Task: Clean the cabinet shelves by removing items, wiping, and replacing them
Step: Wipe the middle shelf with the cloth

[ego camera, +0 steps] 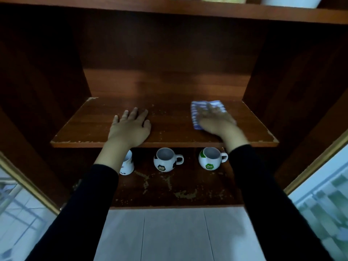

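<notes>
Two hands lie on the middle shelf (169, 129) at the centre of the frame. The cloth (196, 110) sits right of centre under the right hand (216, 123); the fingers seem to lie flat over it, pressing and not gripping, though that hand is blurred and the fingertips are hard to make out. The left hand (131, 127) is open, palm down and fingers spread, resting on bare wood left of centre.

The next wipe probably turns on one relation: the shelf's long axis runs left to right across the frame, and the bare stretch between the hands lies to the left of the cloth. The right hand is the nearer one, since it is already on the cloth; a sweep toward the left of the frame would meet the left hand unless that hand lifts.

The cloth is thin and soft, in blue and white stripes, and is roughly rectangular. The shelf is dark brown wood-grain laminate with a faint sheen; its front edge is chipped pale in places, and light specks dot the surface.

On the lower shelf (169, 193) its scuffed, flaking finish shows. Three glazed white mugs stand upright well apart in a row along it: one (128, 165) partly hidden behind the left forearm, a round one with black patches (165, 162), and a round one with green patches (211, 159) — both handles point toward the right of the frame.
</notes>
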Available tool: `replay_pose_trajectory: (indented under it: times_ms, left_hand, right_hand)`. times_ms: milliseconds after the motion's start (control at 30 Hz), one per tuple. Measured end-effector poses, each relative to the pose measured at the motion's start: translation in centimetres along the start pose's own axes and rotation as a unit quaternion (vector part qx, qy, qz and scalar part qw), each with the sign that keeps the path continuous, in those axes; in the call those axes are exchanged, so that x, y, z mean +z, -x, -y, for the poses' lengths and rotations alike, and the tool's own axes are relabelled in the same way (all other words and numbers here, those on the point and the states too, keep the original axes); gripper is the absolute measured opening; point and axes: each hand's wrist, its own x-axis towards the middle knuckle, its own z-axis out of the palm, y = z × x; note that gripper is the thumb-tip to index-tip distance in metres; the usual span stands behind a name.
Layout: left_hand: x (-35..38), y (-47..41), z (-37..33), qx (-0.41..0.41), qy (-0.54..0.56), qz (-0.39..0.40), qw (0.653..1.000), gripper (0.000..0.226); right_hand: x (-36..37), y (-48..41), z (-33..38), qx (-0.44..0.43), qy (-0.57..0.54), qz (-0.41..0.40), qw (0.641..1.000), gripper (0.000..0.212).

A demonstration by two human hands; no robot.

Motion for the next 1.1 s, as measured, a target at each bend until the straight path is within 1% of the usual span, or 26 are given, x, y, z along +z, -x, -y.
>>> replay_pose_trajectory:
  times_ms: [67, 133, 167, 233, 267, 300, 367, 400, 433, 500, 533, 600, 667, 733, 800, 833, 867, 900, 1000, 1033, 1100]
  left_hand:
    - [-0.1, 0.0, 0.1, 0.0, -0.001, 0.009, 1.0, 0.056]
    - [-0.2, -0.1, 0.2, -0.001, -0.002, 0.017, 1.0, 0.057]
    - [-0.2, -0.1, 0.3, 0.0, -0.003, 0.019, 1.0, 0.057]
    - [-0.2, 0.2, 0.5, 0.013, -0.007, 0.02, 1.0, 0.056]
    - [-0.3, 0.4, 0.6, 0.025, -0.01, 0.022, 0.999, 0.056]
    - [-0.3, 0.8, 0.7, 0.039, -0.011, 0.026, 0.999, 0.056]
    - [-0.3, 1.6, 0.9, 0.067, -0.017, 0.04, 0.997, 0.062]
    - [-0.4, 1.9, 1.0, 0.077, -0.021, 0.048, 0.996, 0.069]
    - [-0.5, 2.0, 1.1, 0.084, -0.023, 0.056, 0.995, 0.077]
    - [-0.7, 2.2, 1.1, 0.087, -0.021, 0.064, 0.994, 0.091]
    - [-0.8, 2.2, 1.0, 0.086, -0.021, 0.066, 0.994, 0.095]
    - [-0.8, 2.4, 1.0, 0.09, -0.026, 0.068, 0.993, 0.1]
    - [-0.9, 2.5, 1.1, 0.095, -0.031, 0.073, 0.992, 0.104]
    - [-1.0, 2.4, 1.2, 0.097, -0.032, 0.076, 0.992, 0.108]
    - [-1.0, 2.5, 1.2, 0.099, -0.031, 0.073, 0.992, 0.107]
    - [-0.9, 2.5, 1.2, 0.1, -0.029, 0.071, 0.992, 0.105]
    - [-0.9, 2.5, 1.2, 0.101, -0.028, 0.069, 0.992, 0.104]
    - [-0.9, 2.5, 1.1, 0.101, -0.028, 0.068, 0.992, 0.104]
    - [-0.9, 2.5, 1.0, 0.101, -0.026, 0.066, 0.992, 0.103]
    - [-0.9, 2.5, 1.1, 0.101, -0.025, 0.066, 0.992, 0.104]
    - [-0.9, 2.5, 1.1, 0.103, -0.027, 0.065, 0.992, 0.106]
  right_hand:
    - [0.9, 1.3, 4.4, -0.076, 0.0, 0.001, 0.997, 0.053]
    - [1.5, 3.2, 6.6, -0.129, -0.002, 0.014, 0.992, 0.051]
    - [1.6, 4.0, 6.2, -0.145, -0.008, 0.02, 0.989, 0.05]
    - [1.5, 4.9, 3.1, -0.155, -0.021, 0.022, 0.988, 0.049]
    - [1.2, 5.2, 0.7, -0.138, -0.022, 0.013, 0.99, 0.049]
    - [0.9, 5.2, -1.9, -0.103, -0.02, 0.001, 0.995, 0.049]
    - [0.1, 4.8, -6.5, -0.004, -0.012, -0.014, 1.0, 0.05]
    - [-0.5, 4.3, -7.9, 0.04, -0.01, -0.013, 0.999, 0.051]
    - [-0.8, 3.6, -8.7, 0.07, -0.012, -0.011, 0.997, 0.052]
    - [-1.1, 1.9, -8.0, 0.093, -0.012, -0.015, 0.995, 0.053]
    - [-1.0, 1.0, -6.6, 0.087, -0.005, -0.017, 0.996, 0.053]
    - [-0.3, 0.1, -2.4, 0.038, -0.002, -0.016, 0.999, 0.052]
    - [0.7, 0.5, 2.5, -0.049, -0.004, -0.014, 0.999, 0.051]
    - [1.4, 2.1, 5.5, -0.123, 0.001, -0.006, 0.992, 0.05]
    - [1.9, 3.6, 4.6, -0.154, -0.006, -0.002, 0.988, 0.049]
    - [1.8, 4.1, 2.8, -0.152, -0.009, -0.008, 0.988, 0.048]
    - [1.4, 4.5, 0.6, -0.134, -0.01, -0.019, 0.991, 0.047]
    - [0.8, 4.8, -1.9, -0.096, -0.013, -0.027, 0.995, 0.047]
    - [-1.0, 3.9, -7.8, 0.054, -0.019, -0.024, 0.998, 0.05]
    - [-1.3, 2.9, -8.3, 0.086, -0.013, -0.023, 0.996, 0.051]
    - [-1.2, 0.5, -6.5, 0.096, 0.0, -0.025, 0.995, 0.053]
